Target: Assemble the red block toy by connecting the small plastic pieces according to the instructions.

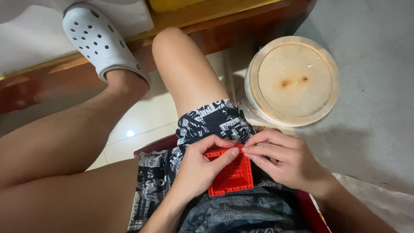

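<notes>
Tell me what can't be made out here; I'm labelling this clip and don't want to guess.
Head view, all of it:
- Red studded square piece: top edge covered by the left hand and right hand.
- Whatever the fingertips pinch: too small, hidden between them.
- Round clear container: contents hidden under its tan lid.
- Yellow object: cut off by the top edge.
- Red seat: mostly covered by patterned shorts.

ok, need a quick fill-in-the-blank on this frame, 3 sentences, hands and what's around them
Both hands, left hand and right hand, hold a studded plate coloured ____.
The round jar beside the right hand is closed by a ____ lid.
The raised foot wears a perforated clog coloured ____.

Missing words: red; wooden; white
</notes>
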